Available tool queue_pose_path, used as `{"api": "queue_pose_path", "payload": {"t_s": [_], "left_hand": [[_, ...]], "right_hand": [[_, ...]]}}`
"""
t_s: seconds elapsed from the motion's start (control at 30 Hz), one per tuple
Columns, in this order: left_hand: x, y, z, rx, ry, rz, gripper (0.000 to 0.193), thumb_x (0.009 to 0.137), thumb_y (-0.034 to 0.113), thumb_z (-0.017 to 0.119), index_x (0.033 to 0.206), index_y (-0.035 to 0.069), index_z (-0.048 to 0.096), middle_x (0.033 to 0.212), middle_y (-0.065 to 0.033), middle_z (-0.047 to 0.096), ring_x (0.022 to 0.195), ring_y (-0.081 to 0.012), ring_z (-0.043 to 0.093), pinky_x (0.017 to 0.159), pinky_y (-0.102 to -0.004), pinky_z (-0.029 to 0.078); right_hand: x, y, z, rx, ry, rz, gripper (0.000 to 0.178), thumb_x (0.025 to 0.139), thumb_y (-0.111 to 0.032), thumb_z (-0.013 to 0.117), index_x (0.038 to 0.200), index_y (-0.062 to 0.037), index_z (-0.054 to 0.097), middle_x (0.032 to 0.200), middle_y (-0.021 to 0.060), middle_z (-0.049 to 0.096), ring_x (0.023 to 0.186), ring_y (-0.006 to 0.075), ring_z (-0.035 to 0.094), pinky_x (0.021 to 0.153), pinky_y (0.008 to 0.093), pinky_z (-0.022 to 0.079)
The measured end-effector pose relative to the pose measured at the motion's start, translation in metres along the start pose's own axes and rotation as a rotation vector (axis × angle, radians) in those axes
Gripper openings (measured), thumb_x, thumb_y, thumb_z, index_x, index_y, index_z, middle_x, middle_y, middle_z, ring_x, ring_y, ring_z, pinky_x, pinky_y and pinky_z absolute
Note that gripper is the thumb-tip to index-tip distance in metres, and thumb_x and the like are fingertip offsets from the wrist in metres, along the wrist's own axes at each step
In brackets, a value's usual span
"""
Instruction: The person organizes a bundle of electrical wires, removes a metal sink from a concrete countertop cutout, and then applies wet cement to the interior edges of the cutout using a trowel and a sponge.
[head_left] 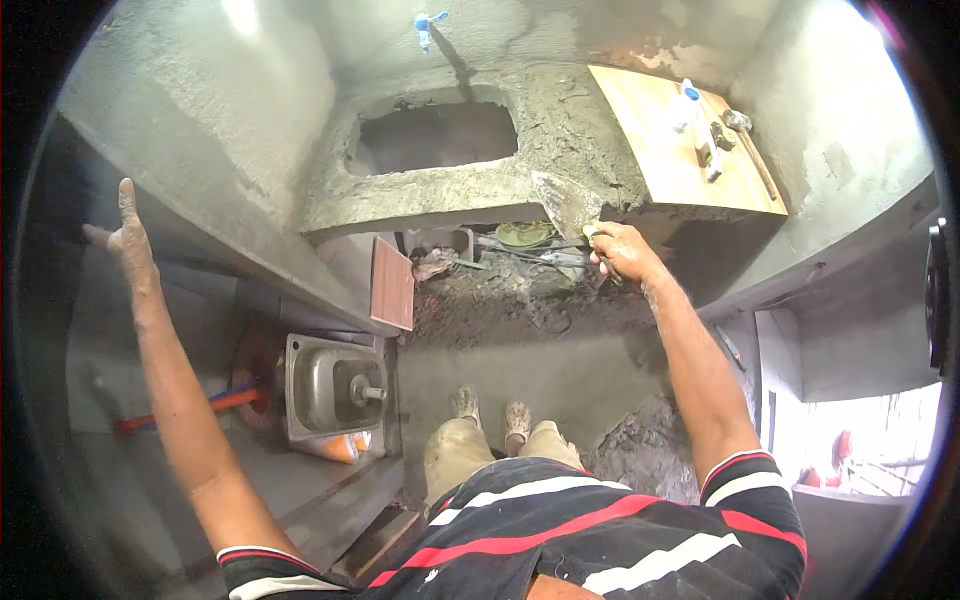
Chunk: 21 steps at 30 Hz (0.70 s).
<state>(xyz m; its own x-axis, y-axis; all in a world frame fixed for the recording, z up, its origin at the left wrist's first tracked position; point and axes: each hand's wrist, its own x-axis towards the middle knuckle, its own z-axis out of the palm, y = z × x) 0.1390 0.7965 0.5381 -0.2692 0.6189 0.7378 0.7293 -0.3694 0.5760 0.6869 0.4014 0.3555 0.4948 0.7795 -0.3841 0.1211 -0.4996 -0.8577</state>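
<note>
My right hand (624,254) is closed round the handle of a trowel (567,204). The trowel's broad, mortar-smeared blade points up and left, over the front edge of a grey cement counter (410,198). Rough wet mortar (580,130) covers the counter's right part, just beyond the blade. A rectangular opening (435,138) is cut through the counter on its left. Raised far out to the left, my left hand (132,242) holds nothing, and its dusty fingers are apart beside the wall.
A wooden board (640,120) on the counter's right carries a bottle (688,108) and small tools. At the back wall is a blue tap (426,30). A steel sink (330,385) lies at lower left, near a brown tile (391,284). Mortar heaps (650,450) lie on the floor.
</note>
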Motion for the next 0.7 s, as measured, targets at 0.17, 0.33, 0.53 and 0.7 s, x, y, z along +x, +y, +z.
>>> {"api": "queue_pose_path", "payload": {"t_s": [0.17,0.33,0.53,0.7], "left_hand": [[0.023,-0.033,0.066,-0.069,0.096,0.207,0.13,0.079,0.078,0.063,0.152,-0.015,0.011,0.154,-0.04,0.02,0.148,-0.0481,0.023,0.122,-0.0565,0.022],[0.013,-0.029,0.088,0.032,0.145,-0.028,0.118,0.084,0.074,0.062,0.149,-0.016,0.02,0.149,-0.0379,0.029,0.143,-0.0472,0.032,0.118,-0.0576,0.03],[0.01,-0.024,0.078,-0.152,0.173,0.049,0.105,0.084,0.048,0.079,0.15,-0.01,0.021,0.151,-0.0301,0.033,0.142,-0.039,0.036,0.118,-0.0519,0.032],[0.007,-0.024,0.086,-0.38,0.159,0.035,0.101,0.085,0.041,0.081,0.151,-0.006,0.022,0.151,-0.0296,0.033,0.142,-0.037,0.037,0.119,-0.0503,0.032]], "right_hand": [[0.03,-0.022,0.033,0.114,0.035,0.125,0.025,0.093,-0.013,0.056,0.112,-0.0004,0.066,0.075,0.0045,0.061,0.057,0.0109,0.053,0.051,0.0273,0.044],[0.063,-0.023,0.052,0.138,0.103,0.121,0.027,0.096,-0.017,0.057,0.118,-0.0031,0.065,0.072,0.0024,0.059,0.054,0.0107,0.051,0.047,0.0278,0.044],[0.035,-0.045,0.052,0.33,0.104,0.171,0.036,0.1,-0.019,0.055,0.134,-0.0095,0.061,0.069,-0.0011,0.057,0.048,0.005,0.051,0.036,0.0215,0.038],[0.065,-0.082,0.146,0.279,-0.032,0.232,0.033,0.1,-0.024,0.062,0.131,-0.012,0.064,0.071,-0.0022,0.056,0.054,0.005,0.048,0.043,0.0205,0.04]]}}
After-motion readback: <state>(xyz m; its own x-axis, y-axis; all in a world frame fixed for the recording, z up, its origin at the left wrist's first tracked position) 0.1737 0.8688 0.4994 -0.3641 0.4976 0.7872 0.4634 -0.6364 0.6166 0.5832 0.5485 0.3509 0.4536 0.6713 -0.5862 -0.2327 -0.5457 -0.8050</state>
